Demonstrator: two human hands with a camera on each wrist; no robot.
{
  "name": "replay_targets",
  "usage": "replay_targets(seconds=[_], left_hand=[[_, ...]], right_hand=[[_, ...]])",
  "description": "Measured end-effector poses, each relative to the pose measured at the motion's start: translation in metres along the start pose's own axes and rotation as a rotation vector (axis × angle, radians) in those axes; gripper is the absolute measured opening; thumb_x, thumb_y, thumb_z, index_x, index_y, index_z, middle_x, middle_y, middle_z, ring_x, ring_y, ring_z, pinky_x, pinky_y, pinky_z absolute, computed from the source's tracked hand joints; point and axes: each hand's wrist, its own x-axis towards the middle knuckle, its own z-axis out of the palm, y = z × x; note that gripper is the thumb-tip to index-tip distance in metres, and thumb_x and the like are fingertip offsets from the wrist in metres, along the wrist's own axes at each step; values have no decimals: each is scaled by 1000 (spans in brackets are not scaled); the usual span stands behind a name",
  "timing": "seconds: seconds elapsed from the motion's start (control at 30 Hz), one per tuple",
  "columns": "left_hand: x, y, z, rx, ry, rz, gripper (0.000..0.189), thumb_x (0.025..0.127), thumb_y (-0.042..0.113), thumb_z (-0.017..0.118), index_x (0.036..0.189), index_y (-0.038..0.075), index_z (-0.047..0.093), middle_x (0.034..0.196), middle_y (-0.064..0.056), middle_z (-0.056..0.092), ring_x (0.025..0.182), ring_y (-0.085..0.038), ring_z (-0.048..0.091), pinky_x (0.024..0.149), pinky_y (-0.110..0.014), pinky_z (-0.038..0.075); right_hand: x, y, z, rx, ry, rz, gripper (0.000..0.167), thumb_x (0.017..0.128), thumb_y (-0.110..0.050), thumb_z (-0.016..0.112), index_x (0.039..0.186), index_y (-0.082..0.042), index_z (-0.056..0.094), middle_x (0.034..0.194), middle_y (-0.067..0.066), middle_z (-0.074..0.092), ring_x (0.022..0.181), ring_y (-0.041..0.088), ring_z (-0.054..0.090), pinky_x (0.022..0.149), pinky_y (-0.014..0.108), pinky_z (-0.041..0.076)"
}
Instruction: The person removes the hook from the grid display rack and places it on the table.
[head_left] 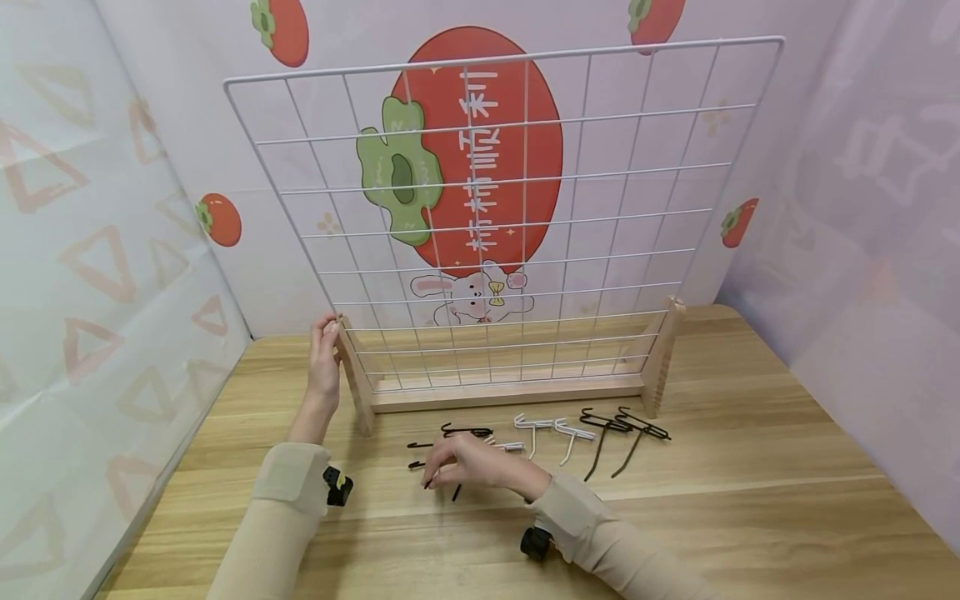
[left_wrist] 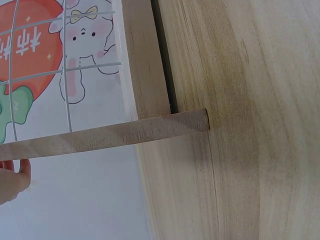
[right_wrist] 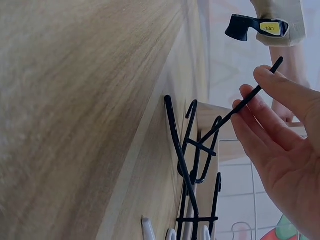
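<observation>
A white wire grid panel (head_left: 525,175) stands in a pale wooden stand (head_left: 510,395), tilted in the head view. My left hand (head_left: 324,367) grips the top of the stand's left upright; in the left wrist view only its fingertips (left_wrist: 24,170) show against that wooden bar. Over the tabletop, my right hand (head_left: 472,460) pinches the long prong of a black metal hook (right_wrist: 245,101) between thumb and fingers. Its far end is near other black hooks (right_wrist: 181,155). In the head view the hand covers part of this group.
To the right of my right hand lie white hooks (head_left: 534,423) and black hooks (head_left: 641,427), in front of the stand's base. All rest on a wood-grain table (head_left: 750,483). A printed cloth backdrop (head_left: 315,292) rises behind the grid.
</observation>
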Motion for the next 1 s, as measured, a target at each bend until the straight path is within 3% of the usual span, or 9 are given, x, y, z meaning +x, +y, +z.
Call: replay_targets(seconds=[0.23,0.37,0.5,0.7,1.0], left_hand=[[-6,10,4,4,-7,1,15,97,17,26,106,23,36,119,5,33,109,-13,30,86,-28,23],[-7,11,4,16,-16,5,16,97,17,24,107,21,35,121,1,32,111,-16,29,87,-28,23],[-3,4,1,12,-17,8,16,97,17,24,107,22,35,127,-6,30,114,-19,28,88,-29,23],[5,-9,-3,-3,2,19,14,98,20,26,105,26,36,124,-1,32,113,-18,30,87,-28,24],[4,-9,-3,11,-5,31,12,97,23,27,106,25,36,125,-3,31,108,-11,31,87,-28,24]], right_hand=[[-2,0,3,-93,-18,-42,6,79,-10,64,83,-8,69,84,-3,65,85,-1,53,82,15,38],[-3,0,5,-92,-41,-19,6,79,-8,64,83,-9,69,86,-4,64,83,-4,53,76,15,42],[-4,0,7,-118,-41,-2,6,79,-10,65,83,-10,69,85,-5,64,81,-5,53,72,15,42],[-6,-4,10,-158,-39,36,6,77,-14,67,83,-12,69,86,-8,62,80,-5,52,73,15,41],[-8,-6,13,-194,-42,48,10,75,-18,69,83,-13,69,86,-9,62,82,-4,51,78,15,37]])
